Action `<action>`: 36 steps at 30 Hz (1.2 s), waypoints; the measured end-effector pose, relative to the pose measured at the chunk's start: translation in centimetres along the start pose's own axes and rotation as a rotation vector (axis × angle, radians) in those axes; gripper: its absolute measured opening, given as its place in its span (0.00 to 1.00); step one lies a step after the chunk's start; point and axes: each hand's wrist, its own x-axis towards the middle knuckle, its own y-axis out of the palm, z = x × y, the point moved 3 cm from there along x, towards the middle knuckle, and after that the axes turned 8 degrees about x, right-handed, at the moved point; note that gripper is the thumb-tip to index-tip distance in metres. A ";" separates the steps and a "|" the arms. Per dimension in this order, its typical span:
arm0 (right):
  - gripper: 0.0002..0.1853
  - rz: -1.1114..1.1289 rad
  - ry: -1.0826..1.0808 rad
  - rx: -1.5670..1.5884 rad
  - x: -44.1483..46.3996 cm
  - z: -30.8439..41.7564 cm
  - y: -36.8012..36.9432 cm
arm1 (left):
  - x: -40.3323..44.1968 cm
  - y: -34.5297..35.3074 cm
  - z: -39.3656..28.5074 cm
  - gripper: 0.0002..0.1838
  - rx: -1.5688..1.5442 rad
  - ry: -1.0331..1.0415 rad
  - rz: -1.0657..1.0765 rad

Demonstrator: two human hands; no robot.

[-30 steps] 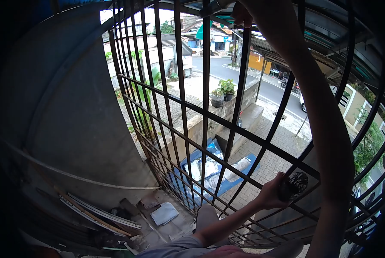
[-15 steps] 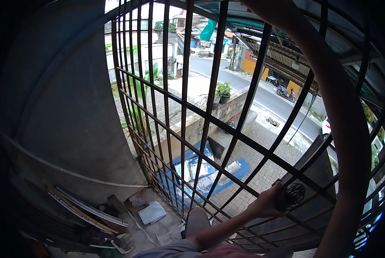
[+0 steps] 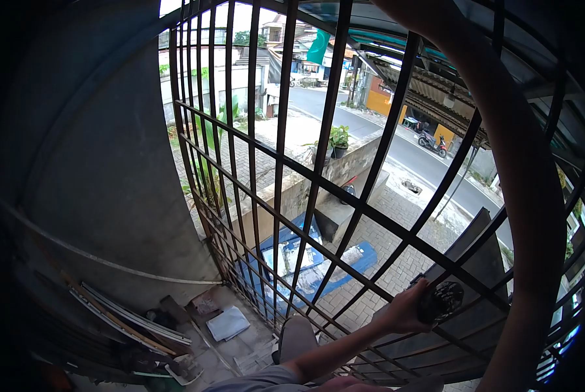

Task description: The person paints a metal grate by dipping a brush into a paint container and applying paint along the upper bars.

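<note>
My left hand (image 3: 410,308) is closed around a small dark round container (image 3: 441,302), held beside the metal bars low on the right. Its inside looks black with shiny, mottled streaks; what it contains I cannot make out. My right arm (image 3: 511,130) is raised along the right side, and its hand lies beyond the top edge. In front of me stands a grille of dark metal bars (image 3: 364,208). My shoe and lower leg (image 3: 298,336) show at the foot of the grille.
A grey wall (image 3: 103,163) rises on the left. Long strips (image 3: 132,320) and a folded white sheet (image 3: 228,323) lie below it. Beyond the bars, far below, are a blue surface (image 3: 354,261), paving, a potted plant (image 3: 338,140) and a road with a parked motorbike (image 3: 431,142).
My raised right arm has shifted slightly to the right near the top. The view has moved a little. My left hand keeps its hold on the dark container.
</note>
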 end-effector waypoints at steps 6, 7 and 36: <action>0.12 0.034 -0.020 -0.152 1.3 -0.8 -0.5 | -0.1 0.2 0.2 0.51 0.010 0.018 -0.036; 0.12 0.019 -0.096 -0.173 1.2 -0.7 -0.5 | -0.2 0.3 0.3 0.51 0.008 0.017 -0.036; 0.10 -0.207 -0.076 0.102 0.1 1.5 -4.3 | 0.0 0.0 0.0 0.50 0.004 0.003 0.000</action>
